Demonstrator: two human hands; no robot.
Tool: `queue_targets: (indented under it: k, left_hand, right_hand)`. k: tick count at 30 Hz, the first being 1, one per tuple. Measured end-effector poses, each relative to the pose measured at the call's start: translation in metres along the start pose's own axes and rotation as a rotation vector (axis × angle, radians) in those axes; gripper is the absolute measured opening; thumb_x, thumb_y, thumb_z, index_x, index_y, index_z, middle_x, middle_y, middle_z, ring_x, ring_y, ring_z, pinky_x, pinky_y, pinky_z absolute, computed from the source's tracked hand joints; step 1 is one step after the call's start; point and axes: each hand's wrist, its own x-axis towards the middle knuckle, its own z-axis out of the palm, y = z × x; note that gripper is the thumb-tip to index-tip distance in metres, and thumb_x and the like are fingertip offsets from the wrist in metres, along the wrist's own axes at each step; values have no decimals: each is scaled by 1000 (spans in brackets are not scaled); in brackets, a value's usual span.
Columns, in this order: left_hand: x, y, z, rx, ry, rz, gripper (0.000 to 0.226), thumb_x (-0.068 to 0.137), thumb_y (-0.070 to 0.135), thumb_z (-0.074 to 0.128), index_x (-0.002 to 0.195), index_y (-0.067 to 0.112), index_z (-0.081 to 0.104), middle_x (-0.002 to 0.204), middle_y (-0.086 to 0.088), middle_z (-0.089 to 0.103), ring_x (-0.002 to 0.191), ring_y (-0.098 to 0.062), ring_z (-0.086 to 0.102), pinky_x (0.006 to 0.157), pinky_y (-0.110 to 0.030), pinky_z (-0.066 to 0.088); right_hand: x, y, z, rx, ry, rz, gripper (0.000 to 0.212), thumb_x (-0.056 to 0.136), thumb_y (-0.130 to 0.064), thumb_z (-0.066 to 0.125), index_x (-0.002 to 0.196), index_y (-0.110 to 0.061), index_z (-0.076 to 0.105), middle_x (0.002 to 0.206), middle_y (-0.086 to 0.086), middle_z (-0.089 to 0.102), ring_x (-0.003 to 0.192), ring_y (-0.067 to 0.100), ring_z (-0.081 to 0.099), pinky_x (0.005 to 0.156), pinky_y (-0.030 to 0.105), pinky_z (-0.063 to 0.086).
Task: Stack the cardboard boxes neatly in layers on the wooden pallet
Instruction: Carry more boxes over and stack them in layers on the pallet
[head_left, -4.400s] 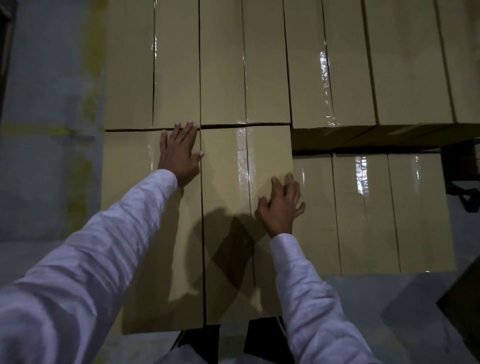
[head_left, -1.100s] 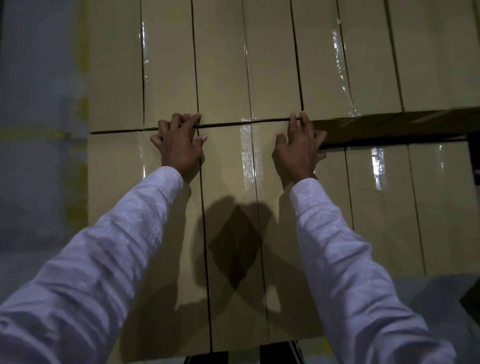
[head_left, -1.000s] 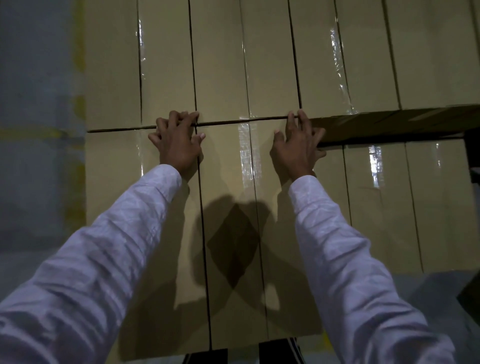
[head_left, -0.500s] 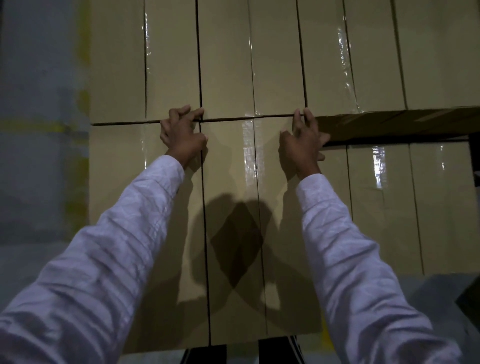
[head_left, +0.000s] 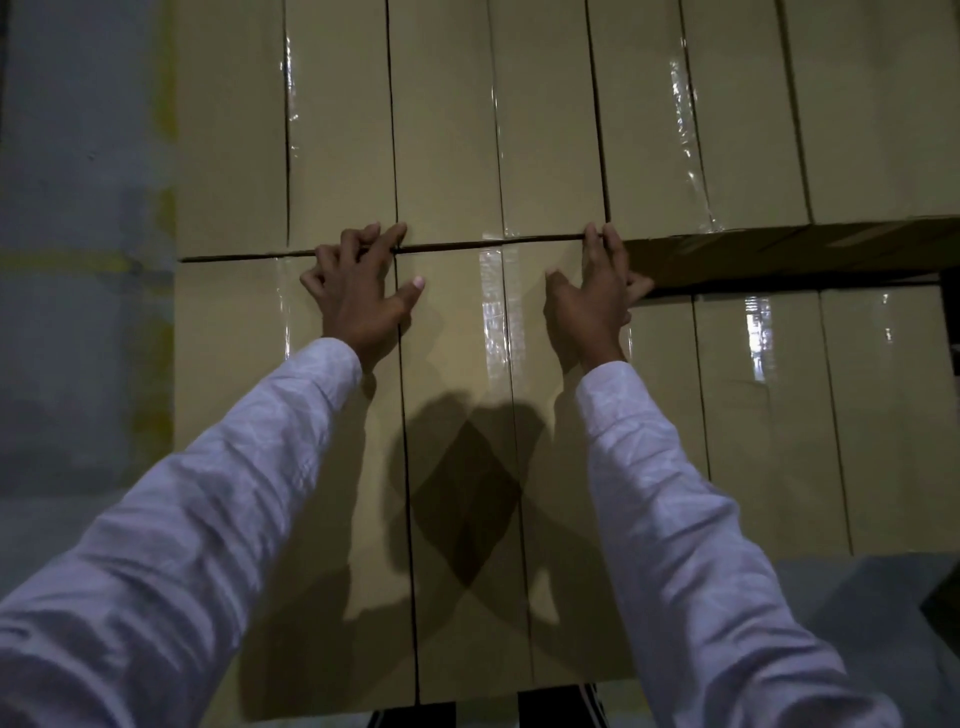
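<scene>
Tan cardboard boxes sealed with clear tape fill the view. The top layer has a far row (head_left: 550, 119) and two near boxes: a left one (head_left: 234, 364) and a middle one (head_left: 467, 374). My left hand (head_left: 361, 296) lies across the gap between these two, its bent fingertips at the seam with the far row and its thumb spread. My right hand (head_left: 592, 301) presses on the middle box's far right corner, two fingers reaching the seam and the outer fingers past the right edge. A lower layer (head_left: 779, 415) shows to the right. The pallet is hidden.
Grey concrete floor (head_left: 78, 364) with a faded yellow line lies left of the stack. A dark object (head_left: 943, 605) sits at the lower right on the floor. Dark shapes (head_left: 556, 704) show below the near edge of the boxes.
Over four seconds both hands slid forward from the middle of the near boxes to their far edge. In the last half second they have barely moved.
</scene>
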Motion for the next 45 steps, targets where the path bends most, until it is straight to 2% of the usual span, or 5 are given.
queue_targets:
  k: [11, 21, 29, 35, 45]
  left_hand:
    - [1, 2, 8, 83, 56, -3, 69, 90, 68, 60, 154, 49, 43, 153, 9, 40, 137, -28, 34, 107, -52, 28]
    - [-1, 7, 11, 115, 97, -17, 65, 87, 69, 61, 148, 50, 48, 151, 10, 43, 136, -26, 36, 104, -44, 24]
    - [-8, 4, 6, 167, 81, 56, 62, 98, 64, 53, 155, 43, 43, 161, 3, 37, 146, -27, 32, 119, -54, 24]
    - [-12, 9, -13, 144, -38, 161, 63, 93, 56, 58, 150, 30, 53, 156, -6, 45, 143, -34, 35, 114, -51, 26]
    - [-128, 21, -38, -41, -74, 102, 58, 98, 60, 53, 150, 37, 55, 154, 1, 48, 142, -29, 34, 110, -49, 34]
  right_hand:
    - [2, 7, 3, -14, 57, -38, 75, 91, -33, 78, 158, -43, 46, 169, -26, 27, 131, 9, 20, 111, 51, 31]
    - [2, 14, 10, -156, 77, -92, 76, 94, -42, 71, 160, -47, 36, 171, -28, 17, 136, 20, 26, 101, 45, 32]
    - [-19, 16, -3, -157, -8, -85, 91, 89, -48, 78, 166, -41, 29, 177, -12, 12, 155, 33, 14, 116, 64, 23]
    - [-80, 21, -8, -107, 25, -18, 81, 88, -53, 77, 158, -47, 37, 174, -10, 21, 154, 31, 19, 118, 64, 22]
    - [-175, 21, -59, -225, 78, 10, 65, 87, -45, 77, 146, -49, 51, 167, -12, 30, 146, 28, 28, 106, 60, 33]
